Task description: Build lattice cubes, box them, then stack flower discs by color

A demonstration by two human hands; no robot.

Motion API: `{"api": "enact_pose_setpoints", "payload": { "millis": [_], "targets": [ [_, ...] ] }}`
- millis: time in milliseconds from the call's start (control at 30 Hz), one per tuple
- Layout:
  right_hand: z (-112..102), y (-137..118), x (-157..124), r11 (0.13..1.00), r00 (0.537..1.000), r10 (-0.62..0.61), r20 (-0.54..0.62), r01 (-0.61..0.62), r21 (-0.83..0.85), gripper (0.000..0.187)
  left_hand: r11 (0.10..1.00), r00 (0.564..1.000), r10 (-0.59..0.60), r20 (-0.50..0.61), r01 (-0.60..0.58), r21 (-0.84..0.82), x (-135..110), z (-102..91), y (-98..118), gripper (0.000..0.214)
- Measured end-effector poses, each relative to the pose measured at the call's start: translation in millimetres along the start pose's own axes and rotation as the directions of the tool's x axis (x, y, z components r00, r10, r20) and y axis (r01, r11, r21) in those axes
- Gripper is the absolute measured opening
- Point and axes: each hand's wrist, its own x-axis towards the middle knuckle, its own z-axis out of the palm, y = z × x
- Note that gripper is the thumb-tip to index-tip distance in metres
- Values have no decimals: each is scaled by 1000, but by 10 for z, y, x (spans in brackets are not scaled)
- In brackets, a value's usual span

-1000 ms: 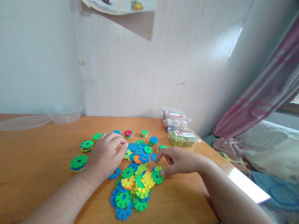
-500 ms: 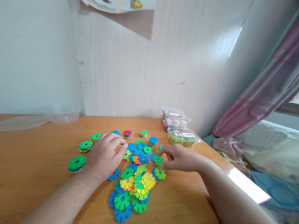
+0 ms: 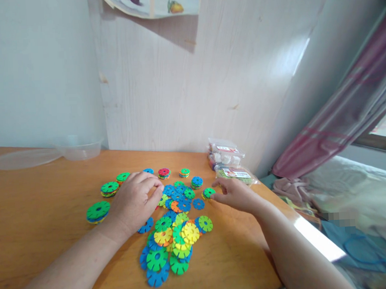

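Colourful slotted plastic discs lie in a loose pile [image 3: 178, 231] on the table. Short stacks of the same discs curve around its far side, among them a red-topped stack [image 3: 164, 173] and a blue-topped stack [image 3: 196, 182]. My right hand [image 3: 236, 194] is beside a green-topped stack [image 3: 209, 193], thumb at its edge and index finger raised apart; the green disc lies flat on top. My left hand [image 3: 136, 201] hovers at the pile's left side, fingers curled and thumb against them. Whatever it may pinch is hidden. A single blue disc [image 3: 198, 204] lies right of the pile.
Clear plastic food boxes [image 3: 226, 153] stand at the back right, partly behind my right hand. A transparent bowl [image 3: 83, 149] and a round lid [image 3: 25, 159] are at the back left. The table's right edge borders piled cloth [image 3: 360, 196]; a wall rises behind.
My right hand has moved away and slightly right, taking a green disc from beside the pile onto the right-hand stack, and its fingers have come off it. My left hand stays nearly still.
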Motion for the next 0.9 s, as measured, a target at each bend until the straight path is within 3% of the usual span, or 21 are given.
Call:
{"api": "enact_pose_setpoints", "payload": {
  "millis": [100,200,300,500,700,900],
  "targets": [
    [-79,-115,-94,987,969,-124,214,98,129,35,1000,1000,13,-3,-13,3,2,-9,7,22],
    [-113,-229,-185,971,902,-230,366,186,153,49,1000,1000,19,1,-19,7,10,-12,14,22],
    [-71,-287,-231,970,890,-242,388,221,98,57,1000,1000,15,5,-15,10,15,-7,13,22],
    [-22,-268,-215,974,883,-225,411,199,107,40,1000,1000,15,5,-15,4,4,13,-11,22],
    [-93,-240,-207,980,903,-196,382,172,97,44,1000,1000,15,10,-15,2,7,2,-2,22],
    [-20,-310,-242,973,865,-229,447,201,110,46,1000,1000,25,6,-25,8,18,-10,18,23]
  ]
}}
